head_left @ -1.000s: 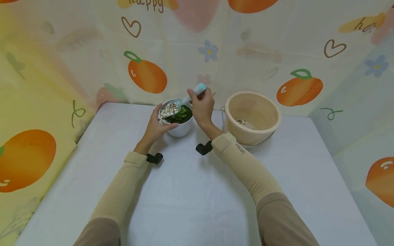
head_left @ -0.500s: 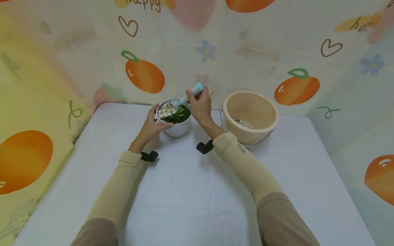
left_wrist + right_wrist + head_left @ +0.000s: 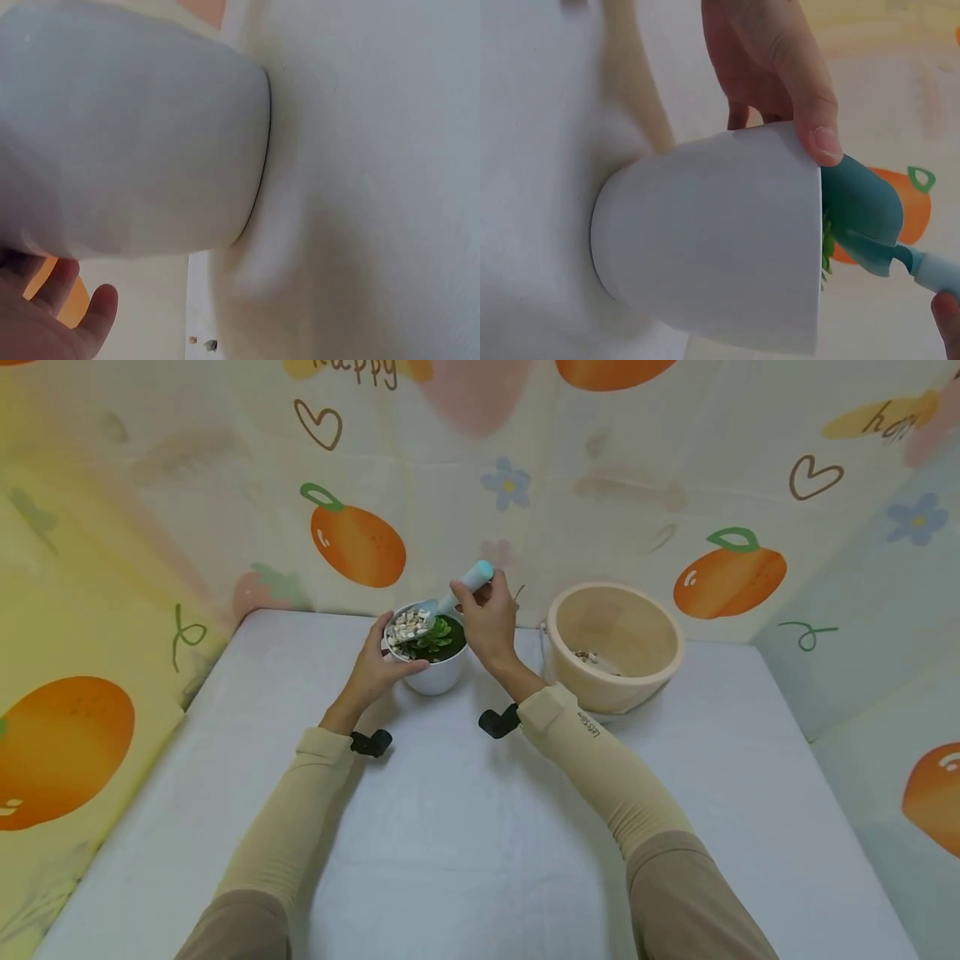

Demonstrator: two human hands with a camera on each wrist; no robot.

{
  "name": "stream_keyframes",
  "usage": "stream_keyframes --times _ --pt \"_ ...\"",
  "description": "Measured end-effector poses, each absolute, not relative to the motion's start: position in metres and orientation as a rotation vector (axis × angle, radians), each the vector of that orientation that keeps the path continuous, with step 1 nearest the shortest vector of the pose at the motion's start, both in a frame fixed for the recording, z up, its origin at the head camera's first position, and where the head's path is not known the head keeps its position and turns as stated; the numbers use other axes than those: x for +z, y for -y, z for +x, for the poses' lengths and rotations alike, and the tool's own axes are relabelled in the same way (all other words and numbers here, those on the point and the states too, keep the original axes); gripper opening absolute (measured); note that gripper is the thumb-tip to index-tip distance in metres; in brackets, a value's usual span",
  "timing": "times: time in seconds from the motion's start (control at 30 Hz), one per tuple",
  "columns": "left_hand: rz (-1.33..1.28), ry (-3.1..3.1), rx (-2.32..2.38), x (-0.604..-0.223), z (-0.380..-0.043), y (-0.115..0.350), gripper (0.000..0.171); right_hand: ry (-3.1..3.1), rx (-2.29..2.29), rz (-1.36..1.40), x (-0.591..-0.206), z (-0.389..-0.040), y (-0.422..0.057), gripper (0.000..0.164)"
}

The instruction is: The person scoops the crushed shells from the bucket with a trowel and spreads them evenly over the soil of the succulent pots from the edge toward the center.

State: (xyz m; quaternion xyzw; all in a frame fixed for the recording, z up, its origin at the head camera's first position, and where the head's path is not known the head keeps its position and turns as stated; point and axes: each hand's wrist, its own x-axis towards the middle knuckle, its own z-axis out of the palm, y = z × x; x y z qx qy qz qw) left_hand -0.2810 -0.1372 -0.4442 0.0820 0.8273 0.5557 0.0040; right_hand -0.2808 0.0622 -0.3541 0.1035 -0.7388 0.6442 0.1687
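Observation:
A white flowerpot (image 3: 433, 680) with a green leafy plant (image 3: 437, 639) and dark green soil or moss stands on the table. My left hand (image 3: 369, 667) grips its left side, thumb along the front rim, as the thumb (image 3: 821, 120) also shows in the right wrist view. My right hand (image 3: 491, 625) pinches the pale blue handle of a small trowel (image 3: 476, 577) just above the pot's right side. The trowel's blade (image 3: 862, 202) slants down over the rim beside the leaves. Whitish pebbles (image 3: 408, 624) lie on the blade at the pot's left inside.
Right of the pot stands a cream bucket (image 3: 615, 693) with a few pebbles (image 3: 587, 656) at its bottom. Two small bits (image 3: 211, 345) lie near the table's far edge in the left wrist view. A printed fabric backdrop (image 3: 450, 527) rises right behind the pot.
The trowel's handle has shifted slightly left with my right hand. My left hand keeps its hold on the flowerpot; the view itself has swayed a little.

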Motion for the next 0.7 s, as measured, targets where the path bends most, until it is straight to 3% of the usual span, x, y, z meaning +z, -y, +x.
stream_keyframes --times 0.7 --pt "0.293 -2.585 1.688 -0.443 -0.285 0.141 0.108 2.081 1.838 0.347 -0.356 -0.28 -0.063 0.036"
